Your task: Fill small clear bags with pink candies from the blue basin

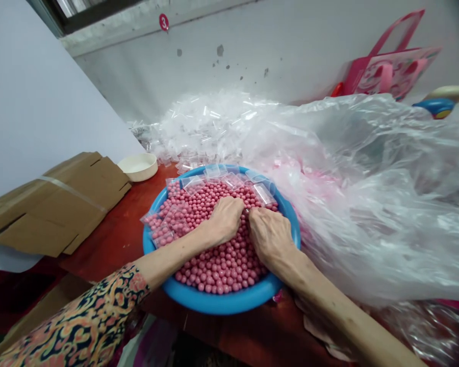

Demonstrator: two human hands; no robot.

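Observation:
A round blue basin stands on the table, full of small round pink beads. My left hand is closed over the middle of the beads, knuckles up. Close beside it, my right hand is closed too, its fingertips almost meeting the left ones. Something small and dark shows between the two hands, too hidden to name. Several clear plastic packets lie on the beads along the far rim. At the left rim are more clear packets, with pink beads in or under them; I cannot tell which.
Behind the basin lies a heap of small clear packets. Large clear plastic sheeting covers the right side. On the left are a white dish and flattened cardboard. A pink bag stands against the wall.

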